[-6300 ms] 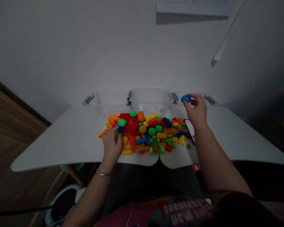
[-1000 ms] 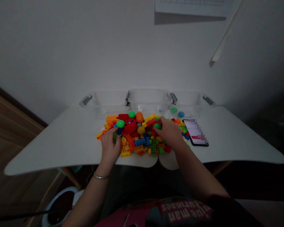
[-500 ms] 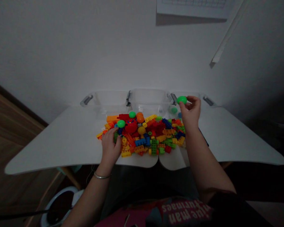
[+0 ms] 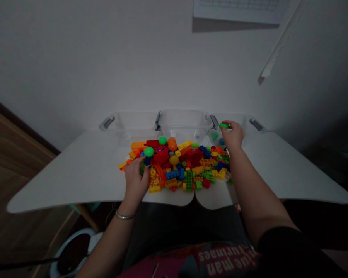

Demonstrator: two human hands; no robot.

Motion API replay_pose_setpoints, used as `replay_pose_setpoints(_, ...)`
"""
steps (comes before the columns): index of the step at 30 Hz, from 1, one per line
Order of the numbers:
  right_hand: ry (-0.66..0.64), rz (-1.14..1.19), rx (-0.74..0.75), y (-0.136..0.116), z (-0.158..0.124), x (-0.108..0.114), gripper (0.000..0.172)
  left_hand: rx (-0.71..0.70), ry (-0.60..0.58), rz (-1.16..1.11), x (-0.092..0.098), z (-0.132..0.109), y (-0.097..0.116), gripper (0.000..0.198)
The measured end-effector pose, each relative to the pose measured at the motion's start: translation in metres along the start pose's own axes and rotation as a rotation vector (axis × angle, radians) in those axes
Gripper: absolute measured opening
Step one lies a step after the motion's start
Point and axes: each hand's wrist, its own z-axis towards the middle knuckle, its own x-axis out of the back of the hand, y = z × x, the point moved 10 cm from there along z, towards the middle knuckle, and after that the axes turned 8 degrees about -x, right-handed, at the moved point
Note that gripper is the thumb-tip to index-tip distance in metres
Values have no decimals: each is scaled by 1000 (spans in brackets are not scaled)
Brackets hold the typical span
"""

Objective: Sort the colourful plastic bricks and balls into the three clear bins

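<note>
My right hand (image 4: 233, 136) pinches a bright green ball (image 4: 223, 126) between thumb and fingers, over the clear right bin (image 4: 240, 119). Through the bin's wall show a green ball (image 4: 214, 135) and a blue ball (image 4: 221, 141). At the left side of the toy pile, my left hand (image 4: 135, 175) curves its thumb and fingers round a dark green piece (image 4: 143, 168), partly hidden and in shade. Just beyond those fingertips lies another green ball (image 4: 149, 152). Close by sit a red ball-like toy (image 4: 161, 155) and a yellow ball (image 4: 174, 160).
A heap of coloured building bricks (image 4: 188, 175) covers the middle of the white table (image 4: 75, 170). Behind it, a clear middle bin (image 4: 184, 117) and a clear left bin (image 4: 136, 119), with grey latches, stand against the wall. More balls, orange (image 4: 172, 144) and green (image 4: 162, 141), lie at the heap's back.
My right hand has lowered slightly with the green ball, towards the right bin. My left hand has stayed in place at the heap.
</note>
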Motion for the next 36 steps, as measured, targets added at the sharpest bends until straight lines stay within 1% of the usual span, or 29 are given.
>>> replay_pose_setpoints(8,-34,-110,5,1,-2,-4,36,6,2,4,0,1,-1,38)
replay_pose_setpoints(12,-45,-101,8,4,-2,-4,35,5,10,-3,2,0,1,37)
replay_pose_setpoints(15,-47,0,9,2,-1,1,30,4,39,-10,6,0,3,34)
replay_pose_setpoints(19,70,245,16,-15,-9,23,28,2,135,22,16,-1,6,26)
replay_pose_setpoints(20,75,300,18,-22,-14,26,28,-1,144,25,17,-1,6,24)
replay_pose_setpoints(21,49,342,23,-31,-21,26,27,-4,145,23,18,-1,7,23)
replay_pose_setpoints(22,-3,370,32,-41,-28,24,27,-8,141,16,17,-1,7,22)
replay_pose_setpoints(24,-165,378,93,-68,-49,14,24,-12,136,-2,17,-1,7,22)
replay_pose_setpoints(25,-261,348,150,-84,-62,8,22,-11,139,-11,17,-2,7,22)
replay_pose_setpoints(26,-330,304,207,-98,-76,4,20,-8,142,-18,17,-2,7,22)
replay_pose_setpoints(28,-479,214,373,-126,-107,-5,18,2,141,-32,16,-3,5,21)
replay_pose_setpoints(30,-630,155,546,-148,-139,-13,17,15,127,-45,14,-4,4,19)
replay_pose_setpoints(31,-688,129,615,-155,-153,-17,17,22,118,-51,12,-4,3,18)
replay_pose_setpoints(33,-750,77,709,-163,-173,-23,17,34,106,-60,11,-4,2,17)
replay_pose_setpoints(36,-754,5,773,-166,-189,-29,18,38,105,-65,11,-3,2,17)
